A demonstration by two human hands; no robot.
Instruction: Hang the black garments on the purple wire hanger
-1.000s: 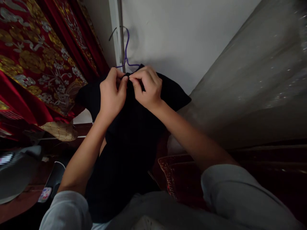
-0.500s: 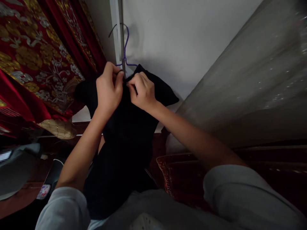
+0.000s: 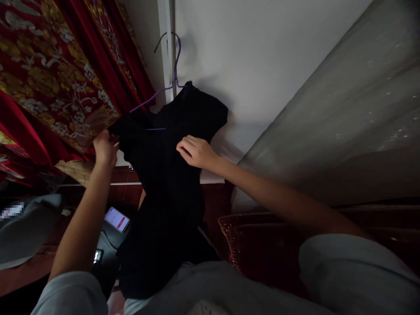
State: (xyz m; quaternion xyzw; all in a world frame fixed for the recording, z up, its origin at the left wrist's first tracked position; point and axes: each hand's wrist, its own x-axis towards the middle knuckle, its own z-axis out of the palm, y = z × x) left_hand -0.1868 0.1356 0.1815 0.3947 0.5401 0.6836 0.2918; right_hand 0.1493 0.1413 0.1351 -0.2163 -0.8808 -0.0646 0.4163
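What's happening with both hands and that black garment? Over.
Left hand at edge of garment, grip unclear. Right hand curled before its front. It hangs on purple hanger, one hanger arm exposed. Red cloth close beside left hand.

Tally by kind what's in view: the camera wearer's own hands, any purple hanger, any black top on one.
Hands: 2, left hand and right hand
Purple hanger: 1
Black short-sleeved top: 1
Total: 4
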